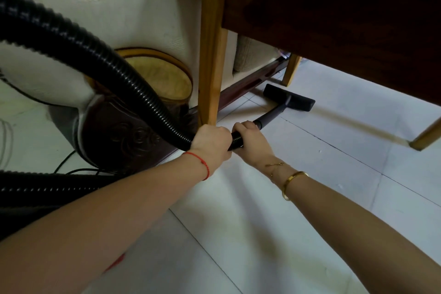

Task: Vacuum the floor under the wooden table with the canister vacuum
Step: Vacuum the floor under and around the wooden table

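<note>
Head view: the hose (100, 59) is clasped by the left hand (211, 144), the stiff wand (272, 116) by the right hand (253, 142), both closed tight. The nozzle (288, 98) lies on the floor (310, 174) under the table (334, 19). The light wand is best held near its joint.

We see a ribbed, glossy black plastic hose (100, 55) against a pale, grainy leather-look sofa (114, 7). The table (212, 55) shows smooth light wood over glossy pale floor tiles (310, 174).
</note>
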Action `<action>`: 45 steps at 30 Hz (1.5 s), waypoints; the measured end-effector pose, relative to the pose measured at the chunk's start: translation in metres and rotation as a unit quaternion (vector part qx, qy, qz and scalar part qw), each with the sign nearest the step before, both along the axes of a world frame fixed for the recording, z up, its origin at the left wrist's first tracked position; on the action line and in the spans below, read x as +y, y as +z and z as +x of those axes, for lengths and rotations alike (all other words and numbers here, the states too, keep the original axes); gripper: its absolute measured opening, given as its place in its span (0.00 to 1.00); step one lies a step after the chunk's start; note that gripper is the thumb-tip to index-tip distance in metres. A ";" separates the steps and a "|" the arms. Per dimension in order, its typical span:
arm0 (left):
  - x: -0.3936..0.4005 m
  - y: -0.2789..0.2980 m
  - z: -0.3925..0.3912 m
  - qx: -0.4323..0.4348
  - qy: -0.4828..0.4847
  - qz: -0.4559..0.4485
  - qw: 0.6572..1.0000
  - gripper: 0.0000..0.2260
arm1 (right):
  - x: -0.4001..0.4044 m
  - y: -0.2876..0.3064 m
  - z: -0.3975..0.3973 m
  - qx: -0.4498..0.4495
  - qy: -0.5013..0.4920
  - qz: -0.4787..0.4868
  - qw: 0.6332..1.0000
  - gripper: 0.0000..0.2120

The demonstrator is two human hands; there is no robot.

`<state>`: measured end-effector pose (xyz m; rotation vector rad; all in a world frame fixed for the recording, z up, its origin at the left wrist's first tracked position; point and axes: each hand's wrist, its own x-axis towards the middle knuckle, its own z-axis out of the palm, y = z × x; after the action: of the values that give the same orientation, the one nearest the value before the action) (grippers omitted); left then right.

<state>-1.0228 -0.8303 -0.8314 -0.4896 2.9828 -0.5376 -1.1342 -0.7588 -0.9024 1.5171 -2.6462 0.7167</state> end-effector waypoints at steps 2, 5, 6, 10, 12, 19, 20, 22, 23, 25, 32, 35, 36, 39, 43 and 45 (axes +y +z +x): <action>0.000 0.007 0.016 -0.002 -0.007 -0.011 1.000 0.13 | 0.001 0.005 0.016 0.042 -0.005 0.002 0.999 0.13; -0.002 0.014 0.039 -0.004 -0.030 -0.034 0.999 0.14 | 0.004 0.011 0.038 0.097 0.003 -0.003 0.995 0.12; -0.003 0.015 0.046 -0.005 -0.038 -0.039 0.999 0.14 | 0.005 0.013 0.045 0.108 0.009 -0.008 0.994 0.12; -0.006 0.024 0.068 -0.008 -0.049 -0.037 0.998 0.14 | 0.009 0.020 0.064 0.136 0.030 -0.032 0.990 0.11; -0.005 0.027 0.074 -0.004 -0.058 -0.039 0.998 0.15 | 0.012 0.023 0.067 0.159 0.032 -0.036 0.986 0.12; 0.000 0.025 0.059 0.009 -0.087 -0.053 0.995 0.16 | 0.022 0.026 0.058 0.140 0.011 -0.037 0.989 0.12; 0.002 0.025 0.054 0.012 -0.089 -0.057 0.994 0.16 | 0.025 0.025 0.054 0.132 0.003 -0.038 0.991 0.12; 0.008 0.023 0.042 0.017 -0.086 -0.061 0.994 0.17 | 0.031 0.023 0.044 0.115 -0.018 -0.038 0.992 0.13; 0.010 0.022 0.034 0.020 -0.084 -0.059 0.995 0.16 | 0.033 0.022 0.038 0.107 -0.028 -0.033 0.993 0.12; 0.016 0.017 0.016 0.025 -0.081 -0.057 0.995 0.15 | 0.038 0.019 0.023 0.086 -0.050 -0.014 0.995 0.12; 0.040 -0.004 -0.052 0.028 -0.077 -0.007 0.997 0.14 | 0.065 0.009 -0.038 0.050 -0.081 0.034 0.995 0.15; 0.051 -0.010 -0.078 0.034 -0.071 0.006 0.997 0.14 | 0.076 0.006 -0.063 0.049 -0.089 0.054 0.993 0.16; 0.053 -0.012 -0.086 0.038 -0.069 0.009 0.997 0.14 | 0.078 0.005 -0.070 0.047 -0.088 0.053 0.994 0.15; 0.060 -0.018 -0.104 0.039 -0.067 0.015 0.997 0.14 | 0.085 0.004 -0.086 0.038 -0.099 0.047 0.993 0.14; 0.062 -0.022 -0.114 0.036 -0.068 0.002 0.997 0.14 | 0.086 -0.001 -0.094 0.048 -0.112 0.040 0.992 0.14; 0.059 -0.023 -0.113 0.029 -0.066 0.004 0.997 0.14 | 0.085 -0.003 -0.091 0.055 -0.110 0.030 0.992 0.14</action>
<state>-1.1358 -0.7716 -0.8540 -0.3146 3.0885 -0.5311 -1.2254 -0.6738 -0.9059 1.2109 -2.7153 0.5276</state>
